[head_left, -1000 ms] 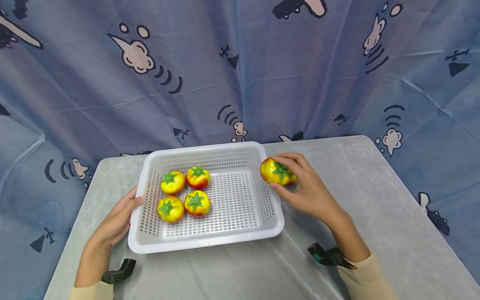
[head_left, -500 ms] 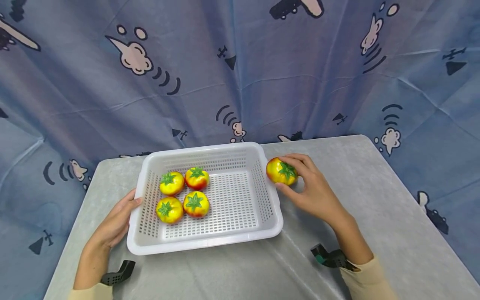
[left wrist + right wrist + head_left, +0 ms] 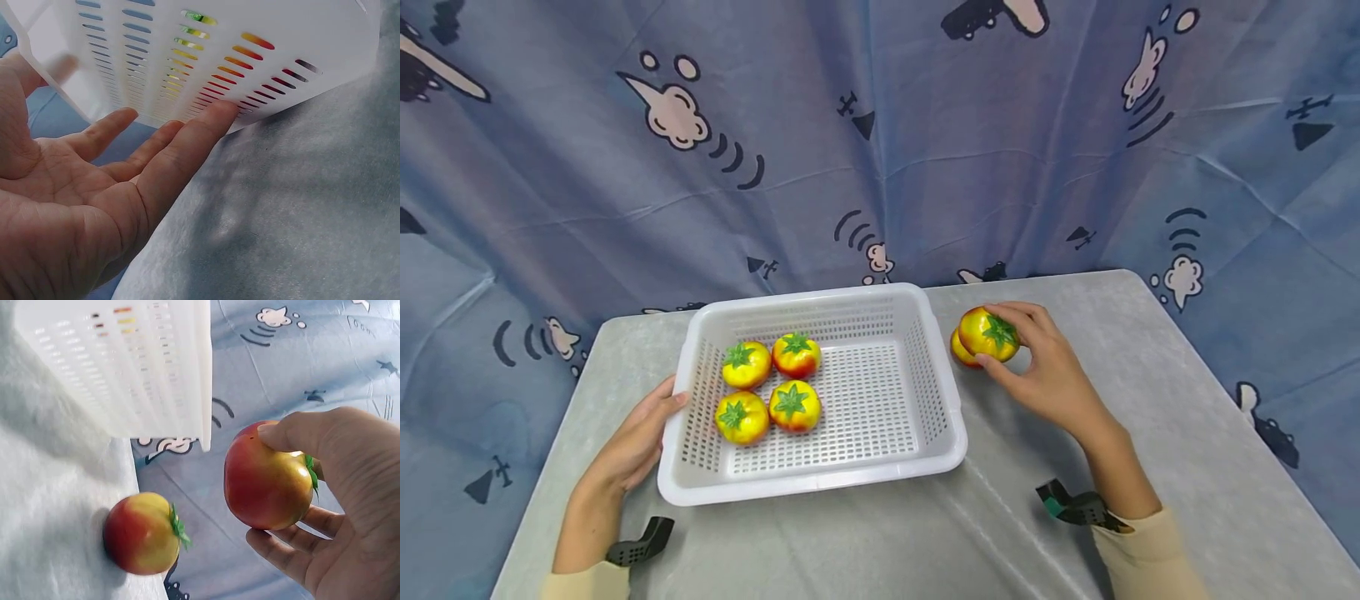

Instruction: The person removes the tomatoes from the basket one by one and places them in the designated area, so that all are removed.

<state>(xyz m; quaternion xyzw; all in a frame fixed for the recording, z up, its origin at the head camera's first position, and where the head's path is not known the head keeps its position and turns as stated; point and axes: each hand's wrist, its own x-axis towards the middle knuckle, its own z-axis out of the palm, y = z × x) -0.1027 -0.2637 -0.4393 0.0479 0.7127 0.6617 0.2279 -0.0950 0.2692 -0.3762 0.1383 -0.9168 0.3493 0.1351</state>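
In the head view my left hand (image 3: pixel 638 435) holds the left end of a white plastic basket (image 3: pixel 816 483), thumb over the rim. The left wrist view shows its fingers (image 3: pixel 181 156) against the slotted outer wall. My right hand (image 3: pixel 1051 375) grips a glossy yellow-and-red tomato (image 3: pixel 981 332) with a green star-shaped top, right of the basket. In the right wrist view this tomato (image 3: pixel 265 484) is between thumb and fingers, raised above the table. A second tomato (image 3: pixel 142 534) stands on the table, partly hidden behind the held one in the head view.
Several similar tomatoes (image 3: pixel 795 407) sit grouped in the left half of the basket. The grey table (image 3: pixel 1150 392) ends at the back against a blue patterned curtain (image 3: pixel 970 167). Black camera mounts (image 3: pixel 1078 508) are worn on both wrists.
My right hand has moved to the right with its tomato, away from the basket's right rim. The second tomato now shows on its left side. My left hand and the basket have stayed put.
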